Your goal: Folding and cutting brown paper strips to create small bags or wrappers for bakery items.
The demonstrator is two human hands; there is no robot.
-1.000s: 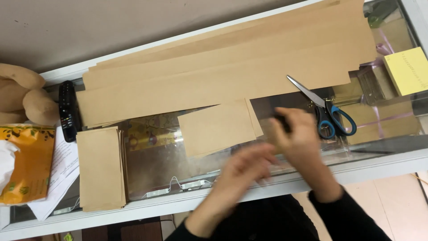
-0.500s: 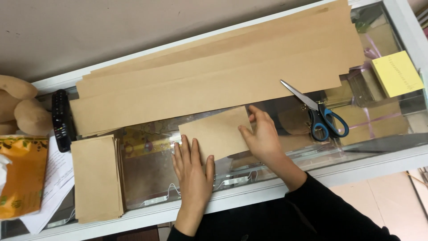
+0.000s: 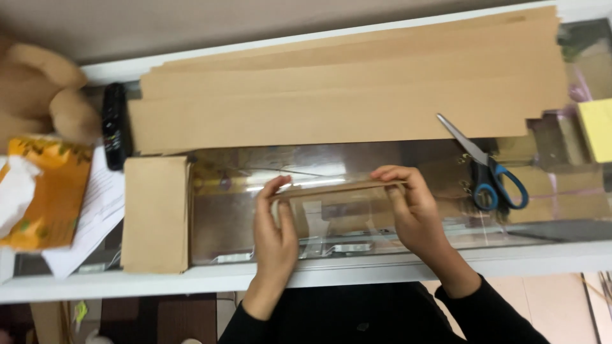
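Both grips pinch card piece (image 3: 338,188) | left hand (image 3: 275,232), right hand (image 3: 417,213) | edge-on, long axis left-right

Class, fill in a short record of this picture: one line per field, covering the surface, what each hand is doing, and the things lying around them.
Surface: glass counter top with a white frame
Left hand: grips the left end of a brown card piece, lifted and seen nearly edge-on
Right hand: grips the right end of the same piece
Behind the hands: long brown card strips, overlapping
Right side: blue-handled scissors, yellow pad
Left side: stack of cut card pieces, black remote, orange packet, white papers
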